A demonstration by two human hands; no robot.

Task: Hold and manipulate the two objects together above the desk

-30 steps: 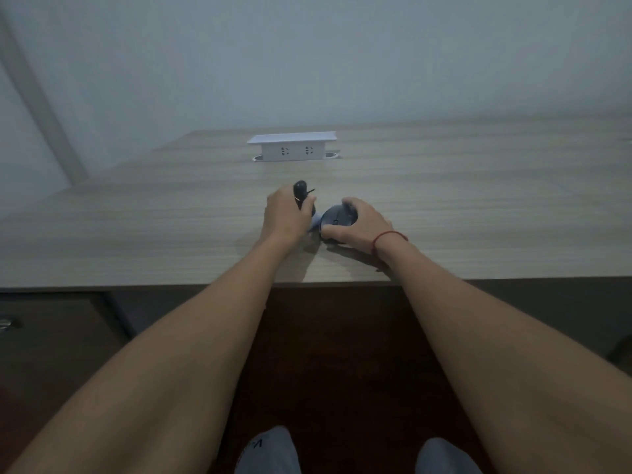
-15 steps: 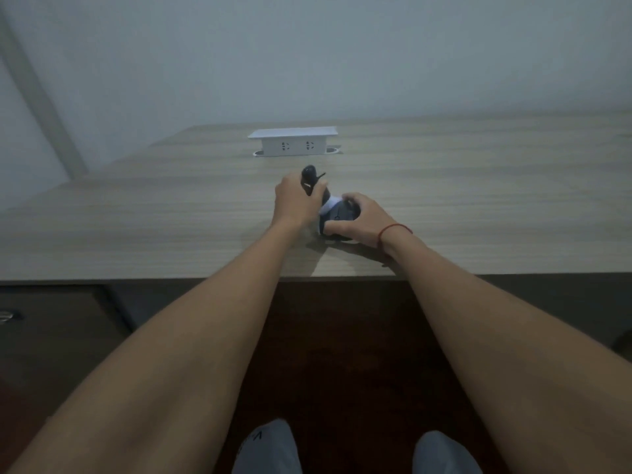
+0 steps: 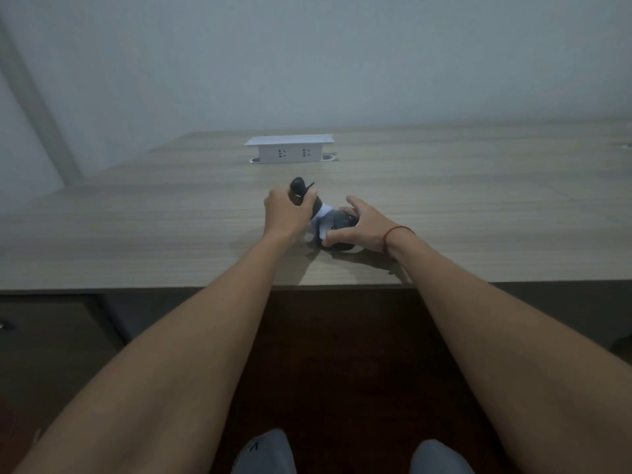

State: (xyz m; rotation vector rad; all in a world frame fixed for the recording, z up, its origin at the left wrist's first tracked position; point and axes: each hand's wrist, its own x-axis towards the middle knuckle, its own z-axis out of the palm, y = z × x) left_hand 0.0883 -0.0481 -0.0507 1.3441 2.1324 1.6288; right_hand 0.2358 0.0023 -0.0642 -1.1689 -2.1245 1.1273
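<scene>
Socket box point(image 3: 290, 150) well beyond, apart.

bare forearms, red wrist string point(image 3: 396, 230), grey trousers point(image 3: 263, 453).

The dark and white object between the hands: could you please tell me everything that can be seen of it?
The dark and white object lies on the wooden table near its front edge. It looks soft, perhaps a plush toy, though blur hides detail. A black rounded end with a thin strand juts above the left hand, which grips it. A white middle band shows between the hands. The right hand holds the dark grey rounded end, thumb curled against it.
</scene>
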